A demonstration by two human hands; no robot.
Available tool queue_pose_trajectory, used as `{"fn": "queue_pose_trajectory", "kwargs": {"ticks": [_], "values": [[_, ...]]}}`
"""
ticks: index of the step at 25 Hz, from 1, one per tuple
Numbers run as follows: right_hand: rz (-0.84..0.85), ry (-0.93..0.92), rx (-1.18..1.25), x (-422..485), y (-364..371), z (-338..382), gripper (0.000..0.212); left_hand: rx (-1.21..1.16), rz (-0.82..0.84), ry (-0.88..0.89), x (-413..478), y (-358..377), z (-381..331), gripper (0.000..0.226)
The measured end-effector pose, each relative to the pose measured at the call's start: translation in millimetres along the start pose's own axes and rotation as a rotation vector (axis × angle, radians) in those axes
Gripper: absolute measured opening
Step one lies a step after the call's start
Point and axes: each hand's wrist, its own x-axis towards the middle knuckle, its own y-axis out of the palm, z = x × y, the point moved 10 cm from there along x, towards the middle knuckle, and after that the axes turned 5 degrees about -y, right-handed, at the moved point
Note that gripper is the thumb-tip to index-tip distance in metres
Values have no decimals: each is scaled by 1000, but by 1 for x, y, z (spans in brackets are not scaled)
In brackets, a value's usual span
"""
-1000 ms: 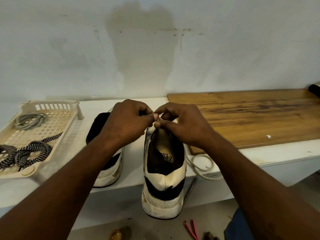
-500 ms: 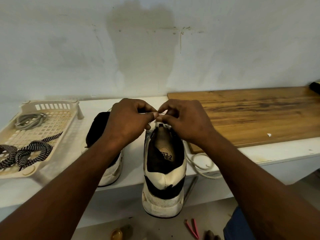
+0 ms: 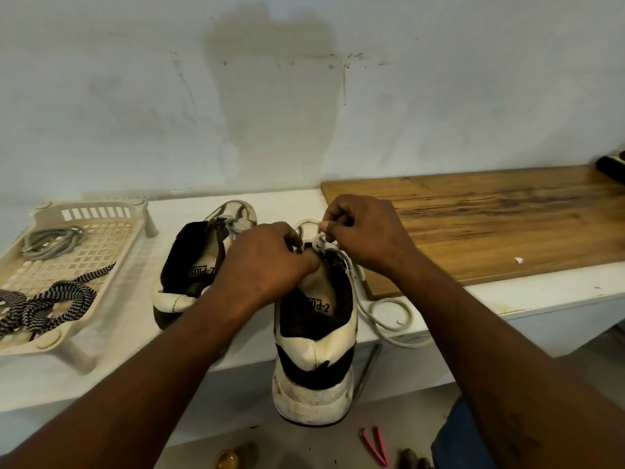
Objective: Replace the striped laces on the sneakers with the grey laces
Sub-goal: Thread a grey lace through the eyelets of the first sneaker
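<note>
Grey lace (image 3: 389, 313), head view: soft, light, limp. It is threaded at the top eyelets of the right sneaker (image 3: 314, 360), with its tail coiled on the bench (image 3: 541, 286) just right. Probably best held near the tip.
Fingers: left hand (image 3: 267, 265) and right hand (image 3: 368, 231) both pinch it.
Tray (image 3: 84, 211), left: spare grey lace (image 3: 50, 242) far, striped laces (image 3: 50, 299) near.

The board (image 3: 490, 225) is grained wood with a faint sheen, the basket (image 3: 133, 214) cream plastic lattice, the striped laces (image 3: 50, 299) woven cloth, the pale lace (image 3: 382, 319) twisted cord, the near sneaker (image 3: 314, 360) scuffed smooth white with matt black lining, the counter (image 3: 558, 292) matt white
</note>
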Motion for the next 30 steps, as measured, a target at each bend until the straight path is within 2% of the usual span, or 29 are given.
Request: {"fn": "queue_pose_trajectory", "kwargs": {"ticks": [2,5,8,14,18,24,30], "values": [[56,39,29,-3,9,-4,5,166,-52,39,-3,2,-7,33],[105,78,41,-9,25,-4,6,207,-62,6,5,1,0,27],[108,110,41,-13,34,-5,12,78,34,-59,14,5,16,25],[104,103,-47,-13,41,-2,5,-166,86,-157,21,1,30,25],[35,59,-116,-16,42,4,10,-234,97,-170,21,-1,36,20],[-103,14,-66,-24,39,6,9,-262,128,-165,24,2,38,18],[-2,4,17,-21,47,1,3,-400,180,-227,22,7,46,24]]}}
